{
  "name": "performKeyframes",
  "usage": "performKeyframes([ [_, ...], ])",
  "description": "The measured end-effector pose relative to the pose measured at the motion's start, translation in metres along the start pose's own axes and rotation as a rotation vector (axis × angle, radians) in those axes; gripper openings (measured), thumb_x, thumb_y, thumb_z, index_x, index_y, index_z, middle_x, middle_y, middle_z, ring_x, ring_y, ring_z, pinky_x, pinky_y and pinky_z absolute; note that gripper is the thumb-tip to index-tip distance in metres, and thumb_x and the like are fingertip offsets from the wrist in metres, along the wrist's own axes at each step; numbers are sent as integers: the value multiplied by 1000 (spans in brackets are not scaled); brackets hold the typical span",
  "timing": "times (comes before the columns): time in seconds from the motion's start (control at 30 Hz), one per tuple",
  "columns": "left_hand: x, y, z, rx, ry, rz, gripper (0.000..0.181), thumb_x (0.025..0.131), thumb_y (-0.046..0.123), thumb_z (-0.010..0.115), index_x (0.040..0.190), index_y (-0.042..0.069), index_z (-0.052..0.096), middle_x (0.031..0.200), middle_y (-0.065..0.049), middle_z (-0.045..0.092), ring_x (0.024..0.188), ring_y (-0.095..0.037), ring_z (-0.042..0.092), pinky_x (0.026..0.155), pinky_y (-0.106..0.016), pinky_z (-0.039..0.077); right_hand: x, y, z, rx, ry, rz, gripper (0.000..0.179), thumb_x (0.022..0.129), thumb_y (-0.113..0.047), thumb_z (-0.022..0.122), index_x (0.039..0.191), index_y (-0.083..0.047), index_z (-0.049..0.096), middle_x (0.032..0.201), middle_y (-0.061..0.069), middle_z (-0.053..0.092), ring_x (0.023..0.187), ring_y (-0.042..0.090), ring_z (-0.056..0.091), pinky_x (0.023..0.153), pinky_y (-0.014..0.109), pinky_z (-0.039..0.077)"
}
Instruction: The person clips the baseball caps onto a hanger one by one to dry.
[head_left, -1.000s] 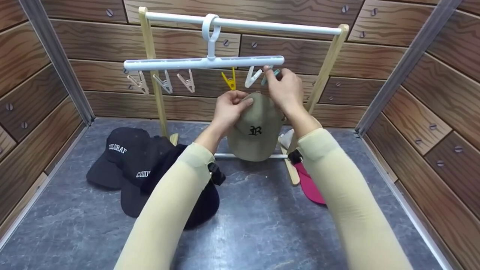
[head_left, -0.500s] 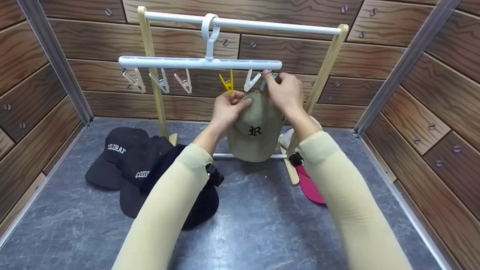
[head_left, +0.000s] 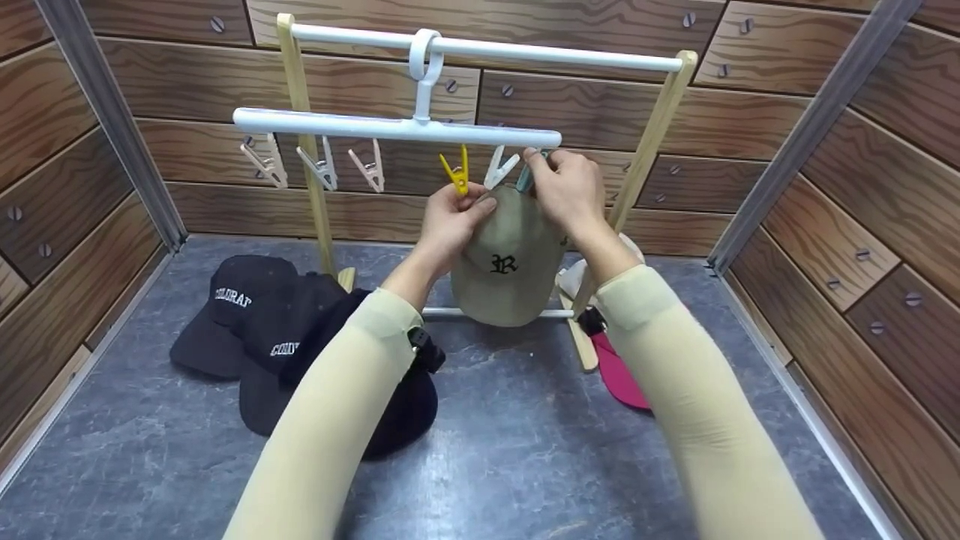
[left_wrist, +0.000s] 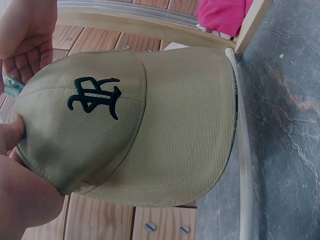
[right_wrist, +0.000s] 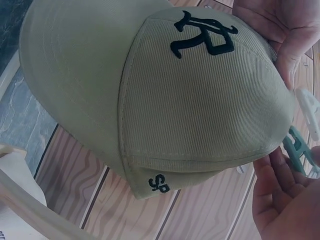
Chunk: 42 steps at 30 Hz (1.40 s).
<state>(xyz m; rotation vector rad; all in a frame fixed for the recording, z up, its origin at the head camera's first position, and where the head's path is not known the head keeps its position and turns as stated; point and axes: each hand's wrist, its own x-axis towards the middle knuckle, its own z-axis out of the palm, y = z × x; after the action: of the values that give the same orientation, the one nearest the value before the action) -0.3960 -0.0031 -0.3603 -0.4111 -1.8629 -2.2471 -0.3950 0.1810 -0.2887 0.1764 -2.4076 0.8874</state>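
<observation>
An olive baseball cap (head_left: pixel 506 262) with a dark embroidered letter hangs brim down between my hands. My left hand (head_left: pixel 448 225) pinches its crown, thumb on the front, as the left wrist view also shows. With thumb and fingers my right hand (head_left: pixel 571 187) holds a teal clothespin (head_left: pixel 524 178) below the right end of the white clip hanger (head_left: pixel 337 124). In the right wrist view the teal clothespin (right_wrist: pixel 298 152) meets the edge of the cap's crown; whether its tips bite the fabric I cannot tell. A white clothespin (head_left: pixel 500 168) and a yellow clothespin (head_left: pixel 456 169) hang nearby.
The hanger hooks over the white rail (head_left: pixel 525 51) of a wooden-legged rack. Several pale clothespins (head_left: pixel 319 163) hang at its left. Black caps (head_left: pixel 251 307) lie piled left on the grey floor. A pink cap (head_left: pixel 621 375) and a white cap (head_left: pixel 574 277) are at right.
The hanger's right end has dipped and its left end has risen, shifting slightly left. My right hand has brought the teal clothespin down to the cap's crown. The left hand keeps its grip.
</observation>
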Motion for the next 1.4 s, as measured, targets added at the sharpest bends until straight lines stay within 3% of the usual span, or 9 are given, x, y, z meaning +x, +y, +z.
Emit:
performKeyframes([
  [0.27,0,-2,-2,-19,8,-35,14,105,0,75,118,-4,75,99,-5,76,90,-14,67,82,-29,55,-1,2,2,19,-9,-33,57,113,-49,60,65,-20,47,61,-3,46,61,21,48,61,34,33],
  [0.77,3,-13,-8,-76,-19,-129,14,108,4,72,122,0,73,105,-4,76,96,-16,66,86,-31,53,-4,-7,1,24,-81,0,56,113,-46,61,64,-20,49,62,-3,50,65,23,50,61,34,33],
  [1.23,5,-16,-11,-108,5,-105,9,107,1,71,117,2,72,100,0,75,94,-14,65,86,-28,51,-5,-6,4,15,-98,-26,57,112,-43,60,62,-22,45,59,-5,43,59,18,44,57,32,29],
  [1.4,5,-18,-12,-93,23,-120,13,108,2,72,120,0,72,109,-5,77,101,-13,66,90,-27,52,-8,-6,5,41,-121,-14,57,113,-42,60,62,-21,46,57,-6,42,56,16,41,55,32,29],
])
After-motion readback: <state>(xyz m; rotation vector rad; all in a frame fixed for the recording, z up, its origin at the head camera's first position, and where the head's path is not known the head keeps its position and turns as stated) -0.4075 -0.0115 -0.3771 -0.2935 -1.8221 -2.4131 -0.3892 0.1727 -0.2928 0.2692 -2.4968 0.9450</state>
